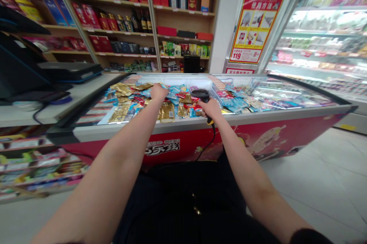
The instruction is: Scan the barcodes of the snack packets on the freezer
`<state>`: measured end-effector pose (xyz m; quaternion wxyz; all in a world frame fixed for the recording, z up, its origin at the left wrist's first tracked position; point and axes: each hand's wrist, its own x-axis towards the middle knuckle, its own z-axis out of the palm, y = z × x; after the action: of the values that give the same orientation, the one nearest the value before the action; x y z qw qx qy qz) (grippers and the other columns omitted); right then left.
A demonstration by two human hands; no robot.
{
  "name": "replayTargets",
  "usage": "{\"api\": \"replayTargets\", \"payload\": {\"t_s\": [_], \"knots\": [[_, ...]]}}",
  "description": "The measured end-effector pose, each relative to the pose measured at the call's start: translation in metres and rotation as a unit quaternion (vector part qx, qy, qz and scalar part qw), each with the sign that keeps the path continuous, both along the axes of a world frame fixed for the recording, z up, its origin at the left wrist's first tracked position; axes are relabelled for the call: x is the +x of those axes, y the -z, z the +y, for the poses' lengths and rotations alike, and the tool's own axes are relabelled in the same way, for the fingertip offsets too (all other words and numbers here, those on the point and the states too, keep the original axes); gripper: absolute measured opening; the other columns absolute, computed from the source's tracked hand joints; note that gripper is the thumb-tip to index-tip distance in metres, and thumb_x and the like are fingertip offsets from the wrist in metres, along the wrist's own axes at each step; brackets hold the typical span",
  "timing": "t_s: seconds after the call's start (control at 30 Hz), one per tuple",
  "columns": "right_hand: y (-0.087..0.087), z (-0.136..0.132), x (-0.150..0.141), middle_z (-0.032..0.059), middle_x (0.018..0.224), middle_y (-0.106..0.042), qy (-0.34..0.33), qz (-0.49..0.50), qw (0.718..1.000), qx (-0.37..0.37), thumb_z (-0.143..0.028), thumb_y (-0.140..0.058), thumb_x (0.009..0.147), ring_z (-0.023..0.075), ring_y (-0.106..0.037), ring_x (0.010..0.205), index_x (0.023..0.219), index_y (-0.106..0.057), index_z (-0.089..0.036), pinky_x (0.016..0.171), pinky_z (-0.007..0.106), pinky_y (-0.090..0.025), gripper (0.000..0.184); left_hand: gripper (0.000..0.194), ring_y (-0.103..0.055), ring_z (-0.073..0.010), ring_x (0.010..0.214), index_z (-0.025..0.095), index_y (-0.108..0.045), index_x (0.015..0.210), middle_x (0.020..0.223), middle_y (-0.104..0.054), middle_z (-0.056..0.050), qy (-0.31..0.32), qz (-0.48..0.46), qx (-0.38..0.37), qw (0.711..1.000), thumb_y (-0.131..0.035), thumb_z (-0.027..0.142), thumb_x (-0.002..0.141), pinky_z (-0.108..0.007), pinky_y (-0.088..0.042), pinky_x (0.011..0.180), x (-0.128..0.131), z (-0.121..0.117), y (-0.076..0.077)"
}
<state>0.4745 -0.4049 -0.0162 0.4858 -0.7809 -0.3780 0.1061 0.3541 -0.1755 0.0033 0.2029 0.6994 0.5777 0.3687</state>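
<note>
In the head view my right hand point(212, 108) is wrapped round the handle of a black barcode scanner point(200, 93). Its head points left over the packets, and a dark cable hangs from the handle's yellow-edged base. My left hand point(159, 91) reaches in among a pile of snack packets. Its fingers are hidden behind the back of the hand, so whether it grips anything does not show. Close by lie a gold packet point(167, 112) with a barcode label, more gold packets point(122, 89) and light-blue packets point(173, 93).
The packets lie on a glass-topped chest freezer point(183, 139) with a red front. A counter point(80, 93) carrying dark equipment point(70, 71) adjoins it on the left. White baskets point(216, 95) show through the glass. Shelves of boxes stand behind; a refrigerated display point(323, 45) is at right.
</note>
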Motion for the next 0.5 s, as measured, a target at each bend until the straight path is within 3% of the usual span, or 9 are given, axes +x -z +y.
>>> {"api": "replayTargets", "payload": {"t_s": [0.1,0.2,0.37,0.5], "knots": [[0.005,0.001,0.003,0.0011,0.050,-0.059,-0.003,0.003,1.000,0.001,-0.036,-0.064,0.087,0.0176,-0.059,0.040,0.074,-0.057,-0.019,0.042,0.026,-0.048,0.022,0.040,-0.051,-0.0391,0.133,0.017,-0.069,0.113,0.138,-0.059,-0.021,-0.018,0.080,-0.002,0.997,-0.075,0.032,0.077,-0.050,-0.042,0.105,-0.007,-0.007,0.003],[0.008,-0.001,0.007,0.0002,0.049,-0.058,-0.005,0.007,1.000,0.006,-0.034,-0.063,0.088,0.0167,-0.058,0.040,0.075,-0.057,-0.019,0.044,0.025,-0.048,0.021,0.038,-0.048,-0.0406,0.134,0.018,-0.070,0.113,0.139,-0.058,-0.021,-0.021,0.102,0.006,0.995,-0.073,0.035,0.079,-0.055,-0.038,0.107,-0.005,-0.011,0.005],[0.011,-0.009,0.017,-0.0009,0.050,-0.059,0.011,0.016,1.000,0.001,-0.030,-0.064,0.088,0.0152,-0.059,0.041,0.079,-0.060,-0.018,0.048,0.024,-0.048,0.016,0.033,-0.047,-0.0380,0.134,0.019,-0.069,0.115,0.138,-0.058,-0.019,-0.012,0.089,0.056,0.994,-0.064,0.032,0.085,-0.054,-0.034,0.110,0.014,-0.020,-0.001],[0.014,-0.022,0.030,-0.0019,0.050,-0.057,0.038,0.040,0.998,0.007,-0.028,-0.064,0.089,0.0140,-0.056,0.039,0.078,-0.059,-0.018,0.044,0.023,-0.045,0.015,0.034,-0.052,-0.0342,0.131,0.021,-0.067,0.120,0.135,-0.061,-0.016,0.047,0.083,0.091,0.991,-0.060,0.030,0.088,-0.049,-0.035,0.111,0.044,-0.040,-0.005]]}}
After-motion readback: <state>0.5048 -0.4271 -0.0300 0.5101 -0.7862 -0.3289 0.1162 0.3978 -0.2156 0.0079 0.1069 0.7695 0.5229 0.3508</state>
